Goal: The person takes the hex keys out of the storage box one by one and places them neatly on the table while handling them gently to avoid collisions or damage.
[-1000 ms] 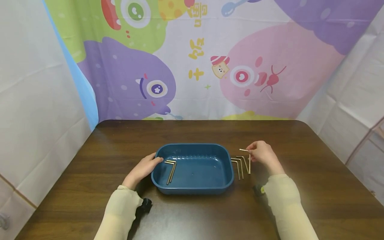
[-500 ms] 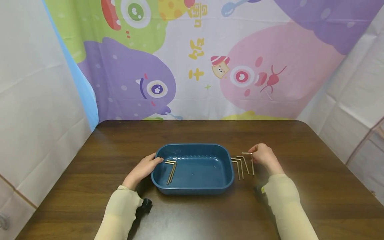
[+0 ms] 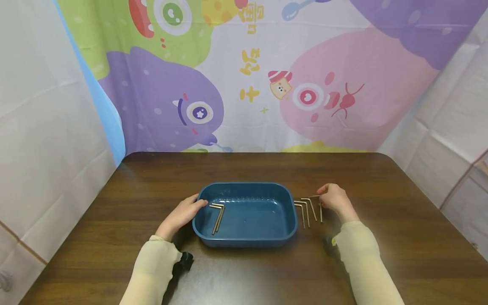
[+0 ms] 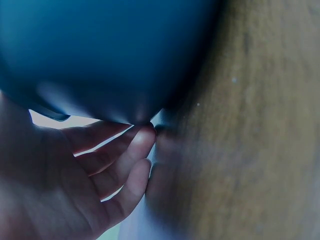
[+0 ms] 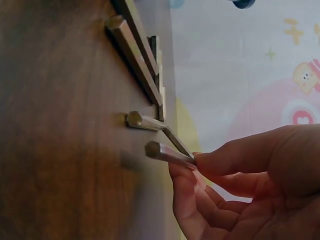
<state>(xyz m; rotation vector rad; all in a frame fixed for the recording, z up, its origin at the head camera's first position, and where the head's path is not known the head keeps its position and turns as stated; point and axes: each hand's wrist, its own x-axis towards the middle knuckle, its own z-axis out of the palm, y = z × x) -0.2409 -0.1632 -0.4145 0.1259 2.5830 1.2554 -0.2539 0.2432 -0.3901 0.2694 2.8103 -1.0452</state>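
Observation:
A blue plastic tub (image 3: pixel 244 220) stands on the table. My left hand (image 3: pixel 184 213) holds its left end, thumb over the rim and fingers against the outer wall, as the left wrist view (image 4: pixel 112 165) also shows. Two brass-coloured Allen keys (image 3: pixel 218 220) lie side by side inside at the left. Right of the tub, my right hand (image 3: pixel 333 198) pinches another Allen key (image 5: pixel 170 155) by its bend, between thumb and fingers. Its long arm points towards the near edge, low at the table. Three more Allen keys (image 3: pixel 308 214) lie in a row between tub and right hand.
The dark wooden table (image 3: pixel 251 275) extends around the tub. A cartoon-printed curtain (image 3: pixel 248 127) hangs behind its far edge, with pale sheets (image 3: pixel 49 127) at the sides. A black wrist device (image 3: pixel 185 261) sits by the left sleeve.
My right hand has moved slightly right and down with its Allen key, away from the others, and turned the key. The left hand and tub have stayed put.

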